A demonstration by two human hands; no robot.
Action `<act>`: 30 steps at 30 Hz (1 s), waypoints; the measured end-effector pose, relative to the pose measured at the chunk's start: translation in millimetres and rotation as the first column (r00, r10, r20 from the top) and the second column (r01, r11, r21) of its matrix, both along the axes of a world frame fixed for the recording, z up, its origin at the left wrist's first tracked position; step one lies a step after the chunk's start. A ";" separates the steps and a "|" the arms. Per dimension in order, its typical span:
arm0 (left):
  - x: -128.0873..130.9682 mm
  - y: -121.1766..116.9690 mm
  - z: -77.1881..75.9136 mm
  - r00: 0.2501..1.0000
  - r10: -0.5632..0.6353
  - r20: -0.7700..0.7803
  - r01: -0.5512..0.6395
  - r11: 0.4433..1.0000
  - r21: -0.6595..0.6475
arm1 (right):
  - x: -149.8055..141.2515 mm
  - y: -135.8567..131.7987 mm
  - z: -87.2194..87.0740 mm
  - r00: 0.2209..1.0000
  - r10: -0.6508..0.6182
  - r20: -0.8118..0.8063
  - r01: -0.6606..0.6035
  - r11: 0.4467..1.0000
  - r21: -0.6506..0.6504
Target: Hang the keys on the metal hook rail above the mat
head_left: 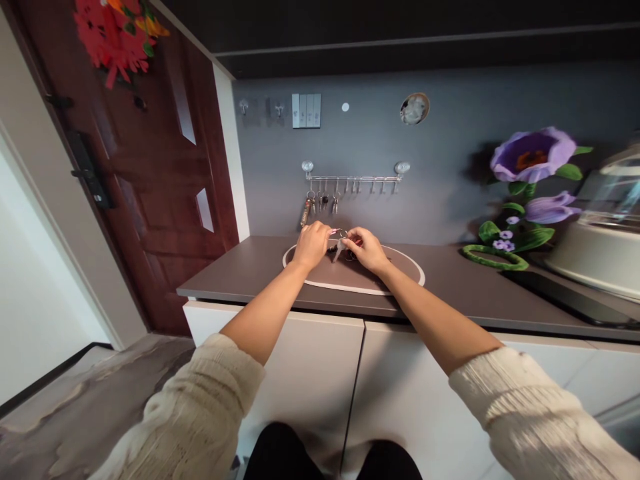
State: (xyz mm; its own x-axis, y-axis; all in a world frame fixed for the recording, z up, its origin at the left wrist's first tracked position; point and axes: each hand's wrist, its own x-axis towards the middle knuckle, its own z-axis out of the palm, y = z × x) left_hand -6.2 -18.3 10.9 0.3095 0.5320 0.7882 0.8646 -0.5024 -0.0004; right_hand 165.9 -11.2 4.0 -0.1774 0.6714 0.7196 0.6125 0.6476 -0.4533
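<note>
Over the oval mat, a key ring with a silver key hanging from it is between my two hands. My left hand pinches something small and pink at the ring's left side. On the right, my right hand has its fingers closed on the key ring, with a red piece near its fingertips. Dark small items lie on the mat beneath, partly hidden by the hands. Behind, several key sets hang from a clear hook rail on the wall.
The brown countertop runs above white cabinet doors. At right stand a purple flower decoration, a dark flat slab and a cream appliance. A dark red door is at left. Two wall hooks sit beside a switch panel.
</note>
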 end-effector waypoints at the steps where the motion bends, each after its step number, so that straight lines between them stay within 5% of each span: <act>1: -0.1 -0.2 0.0 1.000 0.002 0.007 -0.002 1.000 0.004 | 0.6 0.3 0.5 1.000 -0.010 0.003 0.010 1.000 0.016; 12: 0.7 -2.6 0.6 0.998 0.054 0.011 -0.054 0.998 -0.013 | 4.4 -3.2 8.2 0.987 -0.034 -0.159 0.041 0.998 0.042; 30: 6.7 -0.9 -5.0 0.981 0.010 -0.191 -0.038 0.989 -0.144 | 4.2 2.9 9.0 0.928 0.126 -0.351 -0.153 0.987 -0.049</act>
State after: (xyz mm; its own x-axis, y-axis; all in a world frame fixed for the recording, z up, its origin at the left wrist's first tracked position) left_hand 0.5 -19.2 5.9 0.4314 0.6467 0.6291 0.8678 -0.4880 -0.0934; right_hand 170.1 -8.3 13.0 -0.0225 0.7114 0.7025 0.3155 0.6718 -0.6702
